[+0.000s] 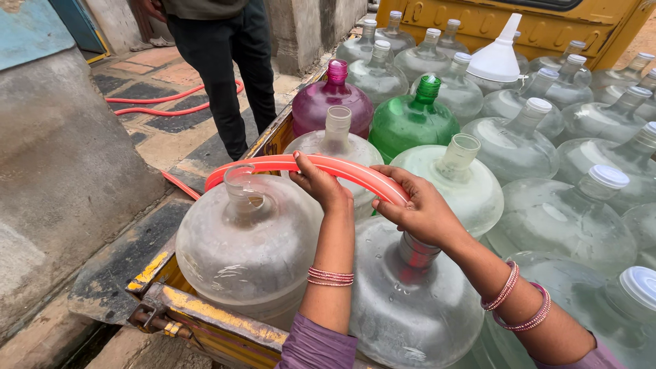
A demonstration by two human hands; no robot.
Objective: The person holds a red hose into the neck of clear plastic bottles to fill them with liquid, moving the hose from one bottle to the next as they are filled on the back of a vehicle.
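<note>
Both hands are gripping a flexible orange-red plastic hose (355, 169): left hand (320, 184) mid-arc, right hand (418, 210) feeding its end into the clear round water jug (410, 301) directly beneath; neighbouring jugs beside them are standing uncapped, seemingly unfilled

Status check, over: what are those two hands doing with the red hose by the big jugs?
Left hand and right hand both grip the red hose. Hose arcs over an open clear jug. Capped jugs crowd around; a person stands beyond the cart.
</note>
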